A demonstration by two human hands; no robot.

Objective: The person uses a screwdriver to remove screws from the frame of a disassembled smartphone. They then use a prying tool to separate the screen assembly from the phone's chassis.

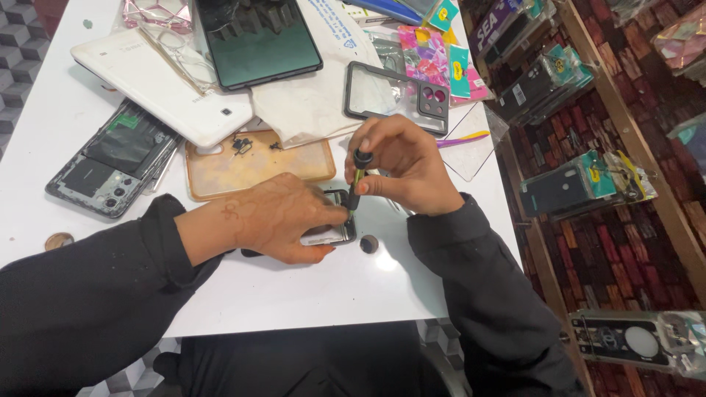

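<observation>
My left hand [283, 220] presses flat on the small opened phone [331, 234] lying on the white tabletop [294, 294] just in front of me, its grip closed over the frame, while my right hand [404, 165] pinches the screwdriver [358, 180] upright at its black cap, tip down at the phone's upper right corner. To do this well, I judge the shaft should stand vertical, pressure light and steady, and the phone held from sliding. A small dark round part [369, 243] lies just beside the phone.

Bright, even overhead light; white table [309, 290] glares near centre; soft shadows; edges slightly distorted.
</observation>
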